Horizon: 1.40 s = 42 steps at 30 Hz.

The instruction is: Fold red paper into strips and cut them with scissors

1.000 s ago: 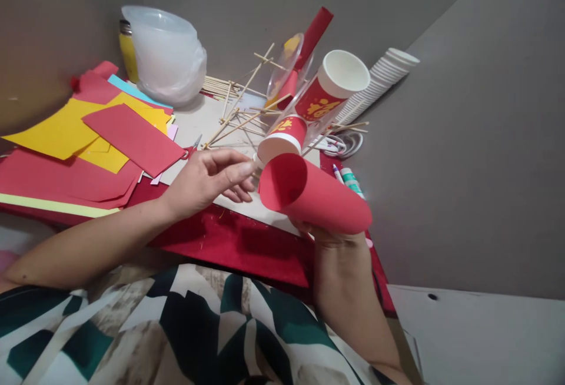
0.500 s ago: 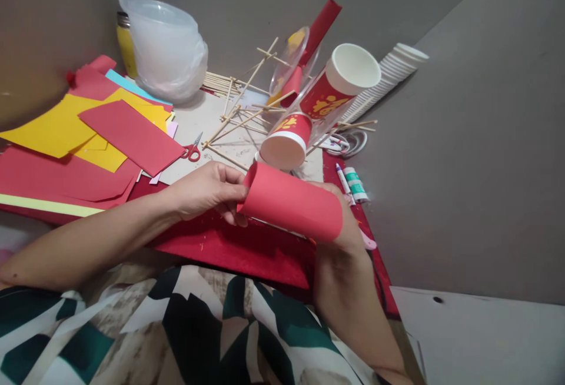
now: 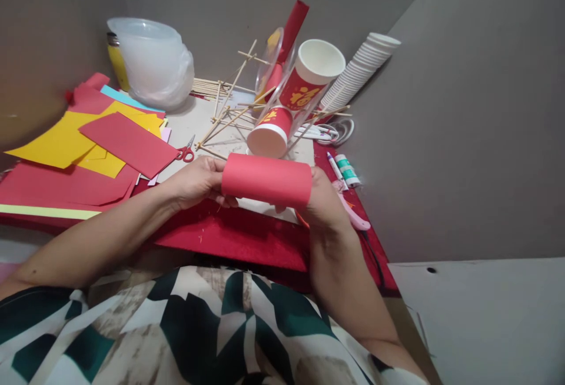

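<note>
A red paper tube (image 3: pixel 266 180) lies level between both hands, just above the table. My left hand (image 3: pixel 196 181) grips its left end, fingers curled around the rim. My right hand (image 3: pixel 323 199) holds the right end from behind, its fingers mostly hidden by the tube. Right behind the tube stand two red-and-white paper cups (image 3: pixel 293 108) fixed into a frame of thin wooden sticks (image 3: pixel 229 115).
Red and yellow paper sheets (image 3: pixel 88 143) cover the left side, with small red scissors (image 3: pixel 186 152) at their edge. A stack of white cups (image 3: pixel 357 73) leans on the right wall. Glue tube and marker (image 3: pixel 342 168), a pink cutter (image 3: pixel 351 211), clear plastic bowls (image 3: pixel 148 61) at the back.
The tube turned from pointing its open end toward me to lying sideways and level. My left hand moved in and took hold of its left end.
</note>
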### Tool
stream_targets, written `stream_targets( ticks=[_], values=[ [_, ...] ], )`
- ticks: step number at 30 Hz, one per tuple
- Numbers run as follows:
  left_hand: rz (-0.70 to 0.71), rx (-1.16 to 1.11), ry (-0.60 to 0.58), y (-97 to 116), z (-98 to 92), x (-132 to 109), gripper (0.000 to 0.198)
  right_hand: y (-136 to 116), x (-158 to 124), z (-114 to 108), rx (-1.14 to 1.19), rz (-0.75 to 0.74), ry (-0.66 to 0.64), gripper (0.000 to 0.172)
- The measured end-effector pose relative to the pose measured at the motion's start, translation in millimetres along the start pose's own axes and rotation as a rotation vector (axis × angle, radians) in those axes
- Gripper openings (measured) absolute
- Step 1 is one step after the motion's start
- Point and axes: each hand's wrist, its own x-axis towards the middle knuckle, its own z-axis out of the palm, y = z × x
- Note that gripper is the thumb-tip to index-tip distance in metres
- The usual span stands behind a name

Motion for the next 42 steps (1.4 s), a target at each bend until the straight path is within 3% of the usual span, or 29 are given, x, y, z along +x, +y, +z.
stream_targets(
  ticks=[3, 7, 10, 14, 20, 26, 31, 37, 42],
  values=[
    [-0.005, -0.005, 0.023, -1, -0.7, 1, 0.016, 0, 0, 2, 0.042, -0.076, -0.032, 0.009],
    [0.036, 0.008, 0.070, 4, 1.7, -3, 0.014, 1, 2, 0, 0.061, -0.144, -0.081, 0.013],
    [0.083, -0.006, 0.125, 10, 2.3, -6, 0.022, 0, 4, -3, 0.109, -0.212, -0.138, 0.026],
    [0.153, -0.031, 0.099, 13, -3.4, -5, 0.030, -6, 2, -3, 0.261, -0.288, -0.125, 0.046],
    [0.192, 0.020, 0.125, 8, -14.0, 5, 0.032, -7, -1, -1, 0.223, -0.369, -0.060, 0.052],
    [0.230, 0.085, 0.169, 10, -10.0, 9, 0.024, -13, -3, 3, 0.021, -0.316, 0.011, 0.047],
    [0.281, 0.124, 0.199, 9, -8.3, 9, 0.022, -15, -1, 4, 0.031, -0.232, -0.010, 0.045],
    [0.287, 0.141, 0.201, 6, -6.9, 9, 0.013, -12, 1, 7, -0.023, -0.150, 0.027, 0.031],
    [0.282, 0.104, 0.197, 7, -0.8, 5, 0.009, -7, 6, 6, 0.003, -0.115, -0.019, 0.020]
  ],
)
